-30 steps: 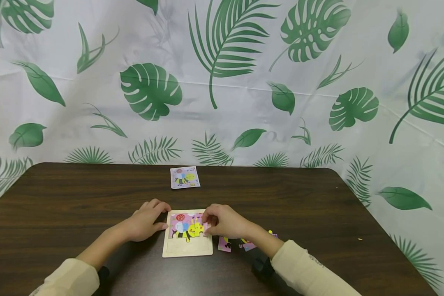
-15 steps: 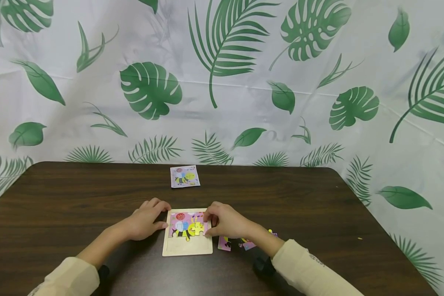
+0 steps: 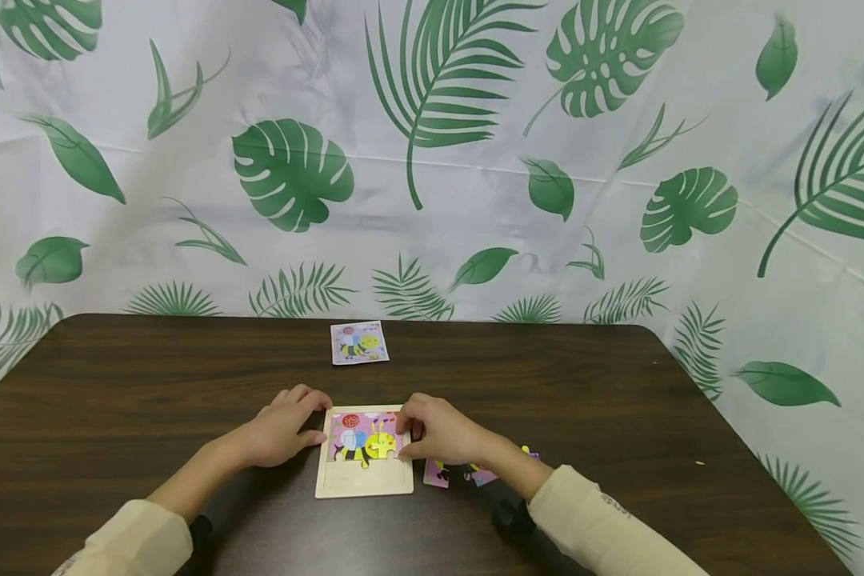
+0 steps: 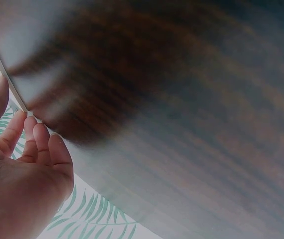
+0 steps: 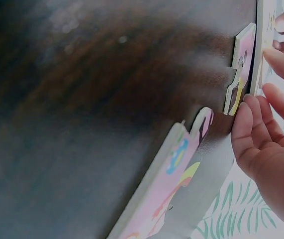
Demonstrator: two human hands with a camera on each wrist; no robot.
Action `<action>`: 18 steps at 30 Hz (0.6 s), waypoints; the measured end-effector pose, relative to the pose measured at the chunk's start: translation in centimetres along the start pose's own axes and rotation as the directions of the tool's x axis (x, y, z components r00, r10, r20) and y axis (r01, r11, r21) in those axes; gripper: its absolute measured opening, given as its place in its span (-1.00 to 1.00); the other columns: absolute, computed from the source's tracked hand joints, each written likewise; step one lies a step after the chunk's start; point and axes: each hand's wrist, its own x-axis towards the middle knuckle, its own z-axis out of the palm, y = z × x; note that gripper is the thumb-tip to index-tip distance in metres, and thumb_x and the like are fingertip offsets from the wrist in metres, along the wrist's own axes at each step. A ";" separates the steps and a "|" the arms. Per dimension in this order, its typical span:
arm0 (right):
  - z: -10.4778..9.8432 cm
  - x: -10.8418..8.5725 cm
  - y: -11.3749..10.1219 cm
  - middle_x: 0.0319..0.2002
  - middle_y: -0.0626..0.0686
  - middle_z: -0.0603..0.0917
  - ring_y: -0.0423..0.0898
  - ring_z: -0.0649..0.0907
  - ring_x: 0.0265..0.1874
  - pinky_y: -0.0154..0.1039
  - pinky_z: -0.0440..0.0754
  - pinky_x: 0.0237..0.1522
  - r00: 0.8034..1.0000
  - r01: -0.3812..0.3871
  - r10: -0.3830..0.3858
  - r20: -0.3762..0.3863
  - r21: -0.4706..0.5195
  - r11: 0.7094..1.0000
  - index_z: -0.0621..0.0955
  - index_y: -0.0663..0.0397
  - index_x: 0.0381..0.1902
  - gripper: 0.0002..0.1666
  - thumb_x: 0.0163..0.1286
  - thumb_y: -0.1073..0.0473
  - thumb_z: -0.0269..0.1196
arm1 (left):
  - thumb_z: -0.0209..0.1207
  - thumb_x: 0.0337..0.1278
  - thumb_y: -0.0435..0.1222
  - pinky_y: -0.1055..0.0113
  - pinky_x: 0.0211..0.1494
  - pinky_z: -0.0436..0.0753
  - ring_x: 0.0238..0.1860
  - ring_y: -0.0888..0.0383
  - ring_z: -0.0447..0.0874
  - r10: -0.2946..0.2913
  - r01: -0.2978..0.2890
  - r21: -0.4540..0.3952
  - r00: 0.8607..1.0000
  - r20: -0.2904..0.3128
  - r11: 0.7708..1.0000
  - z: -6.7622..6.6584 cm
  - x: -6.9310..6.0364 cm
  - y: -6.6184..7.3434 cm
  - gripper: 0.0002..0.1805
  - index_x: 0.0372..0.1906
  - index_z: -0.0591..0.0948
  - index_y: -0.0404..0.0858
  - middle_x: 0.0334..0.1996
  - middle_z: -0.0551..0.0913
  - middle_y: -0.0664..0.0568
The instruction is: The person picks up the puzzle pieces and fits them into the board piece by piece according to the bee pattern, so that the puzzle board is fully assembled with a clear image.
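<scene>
Your wooden bee puzzle board (image 3: 363, 480) lies flat on the table (image 3: 187, 360) between your hands. Your left hand's (image 3: 281, 432) fingers, spread loosely, touch its left edge; your right hand's (image 3: 442, 432) fingers bend at its right edge, pinching or not, I can't tell. It should be light and stiff: steady the rim, and take loose jigsaw pieces (image 3: 436, 474) by their sides.
</scene>
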 end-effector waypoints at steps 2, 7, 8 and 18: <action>0.0 0.0 0.0 -0.39 -0.07 0.43 -0.25 0.42 -0.46 -0.42 0.44 -0.39 1.000 0.001 -0.001 0.003 0.002 1.000 0.56 0.12 -0.36 -0.76 0.02 0.27 0.41 | 0.22 0.07 -0.26 -0.12 -0.02 0.32 -0.01 -0.14 0.33 -0.001 0.001 0.000 1.000 0.001 1.000 0.0 0.0 0.0 -0.64 -0.03 0.44 -0.27 -0.09 0.41 -0.09; 0.1 0.0 0.1 -0.39 -0.07 0.42 -0.26 0.42 -0.46 -0.42 0.44 -0.39 1.000 -0.004 0.004 0.008 0.002 1.000 0.57 0.12 -0.35 -0.77 0.03 0.27 0.40 | 0.22 0.07 -0.27 -0.11 -0.04 0.32 -0.01 -0.13 0.33 0.002 -0.002 -0.004 1.000 -0.004 1.000 0.0 0.0 -0.1 -0.64 -0.03 0.44 -0.26 -0.09 0.41 -0.08; 0.1 0.0 0.1 -0.39 -0.07 0.43 -0.26 0.42 -0.46 -0.42 0.44 -0.39 1.000 -0.003 0.003 0.008 0.001 1.000 0.58 0.12 -0.34 -0.77 0.03 0.27 0.40 | 0.22 0.07 -0.27 -0.11 -0.04 0.32 -0.01 -0.13 0.33 0.002 -0.002 -0.005 1.000 -0.004 1.000 0.0 0.0 -0.1 -0.64 -0.03 0.44 -0.26 -0.10 0.41 -0.08; 0.0 0.0 0.0 -0.39 -0.04 0.44 -0.23 0.43 -0.46 -0.43 0.42 -0.39 0.999 0.035 -0.035 0.014 -0.012 0.999 0.60 0.15 -0.29 -0.80 0.09 0.29 0.35 | 0.23 0.06 -0.26 -0.13 -0.02 0.32 -0.01 -0.14 0.34 0.004 -0.004 0.001 1.000 -0.007 1.000 0.1 0.1 -0.2 -0.64 -0.03 0.44 -0.26 -0.10 0.41 -0.07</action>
